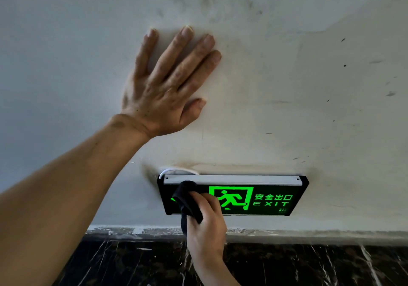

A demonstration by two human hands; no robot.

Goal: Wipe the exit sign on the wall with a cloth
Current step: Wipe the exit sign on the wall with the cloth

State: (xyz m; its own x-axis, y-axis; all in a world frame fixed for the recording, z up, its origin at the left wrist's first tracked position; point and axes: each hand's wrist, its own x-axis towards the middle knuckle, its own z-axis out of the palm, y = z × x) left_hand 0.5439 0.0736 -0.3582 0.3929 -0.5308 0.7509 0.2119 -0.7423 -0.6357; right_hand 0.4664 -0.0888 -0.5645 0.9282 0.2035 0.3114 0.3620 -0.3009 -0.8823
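1. The sign [254, 197] sits low in the frame, centre-right, fixed to the white wall [287, 87] just above a dark marbled skirting [309, 263]. The right hand [205, 226] has its grip closed on a black cloth [187, 199], pressing it to the sign's left end.
2. The left hand [167, 82] lies flat and open on the wall in the upper middle, holding nothing, apparently as a brace.
3. A thin white cable [176, 171] loops out at the sign's upper left corner. A hard upward stroke could catch it, I think, and tug the wiring.
4. Heavy pressure might shift the sign on its mount; how it is fastened I cannot tell.
5. The wall around the sign is smudged dark. A cloth straying past the edge could smear that grime further.
6. The sign is a slim black rectangle with a pale strip along the top and a smooth, glossy face with glowing green figures. The cloth looks soft and bunched, with a tail hanging down. The wall is matt and scuffed.
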